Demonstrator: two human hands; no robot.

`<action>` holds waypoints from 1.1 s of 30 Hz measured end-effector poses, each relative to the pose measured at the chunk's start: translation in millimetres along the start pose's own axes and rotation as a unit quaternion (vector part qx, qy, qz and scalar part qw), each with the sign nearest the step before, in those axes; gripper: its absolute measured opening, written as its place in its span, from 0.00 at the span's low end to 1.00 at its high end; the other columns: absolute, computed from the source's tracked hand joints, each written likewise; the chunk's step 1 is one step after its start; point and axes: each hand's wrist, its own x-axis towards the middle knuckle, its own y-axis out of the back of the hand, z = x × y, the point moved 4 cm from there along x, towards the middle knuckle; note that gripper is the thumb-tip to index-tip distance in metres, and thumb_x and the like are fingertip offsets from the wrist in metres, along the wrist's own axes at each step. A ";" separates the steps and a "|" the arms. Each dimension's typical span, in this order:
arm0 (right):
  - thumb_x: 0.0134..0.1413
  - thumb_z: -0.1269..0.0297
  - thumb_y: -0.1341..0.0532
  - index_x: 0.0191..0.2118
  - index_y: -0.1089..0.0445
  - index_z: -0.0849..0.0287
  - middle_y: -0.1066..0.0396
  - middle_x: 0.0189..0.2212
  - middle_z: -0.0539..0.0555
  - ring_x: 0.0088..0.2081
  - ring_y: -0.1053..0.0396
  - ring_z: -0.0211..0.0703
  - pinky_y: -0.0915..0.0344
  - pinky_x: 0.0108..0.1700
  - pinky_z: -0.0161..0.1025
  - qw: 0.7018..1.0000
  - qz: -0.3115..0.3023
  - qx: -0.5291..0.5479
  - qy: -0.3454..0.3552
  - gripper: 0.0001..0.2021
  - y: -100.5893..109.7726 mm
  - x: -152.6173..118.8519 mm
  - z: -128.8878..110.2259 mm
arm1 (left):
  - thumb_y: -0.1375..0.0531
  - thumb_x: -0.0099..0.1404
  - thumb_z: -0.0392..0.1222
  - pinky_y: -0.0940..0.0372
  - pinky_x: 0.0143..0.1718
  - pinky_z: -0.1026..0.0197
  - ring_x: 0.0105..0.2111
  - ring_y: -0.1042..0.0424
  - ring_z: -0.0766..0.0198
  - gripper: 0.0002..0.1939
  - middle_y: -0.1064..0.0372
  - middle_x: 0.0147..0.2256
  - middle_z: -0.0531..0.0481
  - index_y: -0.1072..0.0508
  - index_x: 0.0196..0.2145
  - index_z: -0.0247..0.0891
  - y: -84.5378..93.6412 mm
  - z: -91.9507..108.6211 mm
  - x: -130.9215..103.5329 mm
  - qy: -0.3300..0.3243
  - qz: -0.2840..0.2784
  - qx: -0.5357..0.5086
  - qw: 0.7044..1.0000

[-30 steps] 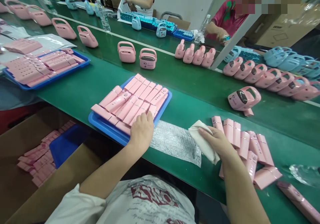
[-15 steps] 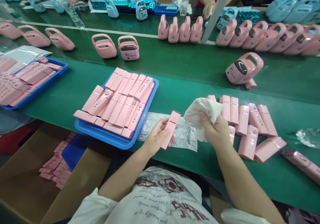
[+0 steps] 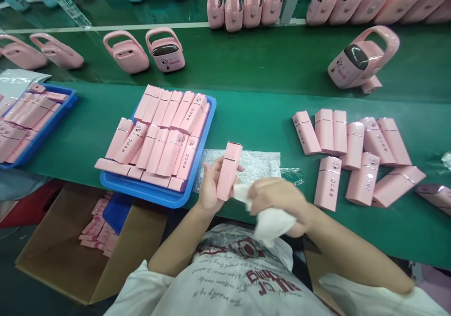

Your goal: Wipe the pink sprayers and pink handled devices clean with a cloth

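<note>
My left hand point(image 3: 210, 184) is closed around a slim pink rectangular device point(image 3: 229, 170) with a shiny band near its top, held tilted over the bench edge. My right hand point(image 3: 276, 197), smeared by motion, grips a white cloth point(image 3: 273, 222); a corner of the cloth reaches the lower right side of the device. Beneath the hands lies a sheet of clear bubble wrap point(image 3: 260, 163). Left of them, a blue tray point(image 3: 150, 196) holds several rows of similar pink devices point(image 3: 164, 151). To the right, several more pink devices point(image 3: 362, 179) lie loose on the green bench.
Pink handled units point(image 3: 165, 52) stand along the far belt, one larger in view point(image 3: 355, 62) at right. Another blue tray point(image 3: 65, 111) of pink parts is at far left. Below the bench edge sits a cardboard box point(image 3: 59, 255) with pink pieces and a blue tray inside.
My right hand with the cloth has moved left and down, from beside the loose devices to the held device. The left hand still holds it. The view has tilted downward.
</note>
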 end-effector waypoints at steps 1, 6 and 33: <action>0.66 0.57 0.51 0.34 0.31 0.57 0.29 0.22 0.52 0.24 0.31 0.39 0.33 0.28 0.37 0.999 0.021 0.029 -0.031 0.15 10.3 -1.8 0.2 | 0.50 0.60 0.75 0.45 0.14 0.66 0.18 0.35 0.69 0.36 0.25 0.36 0.45 0.32 0.42 0.37 -0.7 1.1 0.5 -0.008 -0.012 -0.004 1.000; 0.61 0.47 0.44 0.37 0.26 0.58 0.35 0.18 0.49 0.17 0.41 0.36 0.46 0.20 0.35 0.940 0.216 0.029 -0.261 0.19 45.1 -17.0 17.5 | 0.49 0.61 0.73 0.47 0.12 0.68 0.16 0.36 0.71 0.32 0.25 0.34 0.47 0.33 0.40 0.39 -2.8 1.6 -0.2 -0.010 -0.045 -0.014 0.999; 0.57 0.58 0.39 0.30 0.28 0.59 0.27 0.27 0.51 0.28 0.34 0.36 0.40 0.30 0.32 0.898 0.162 -0.067 -0.403 0.10 32.9 -8.7 41.3 | 0.43 0.69 0.50 0.37 0.22 0.67 0.31 0.28 0.66 0.21 0.31 0.52 0.43 0.38 0.58 0.48 -0.8 -8.4 -9.8 -0.109 -0.071 0.211 0.969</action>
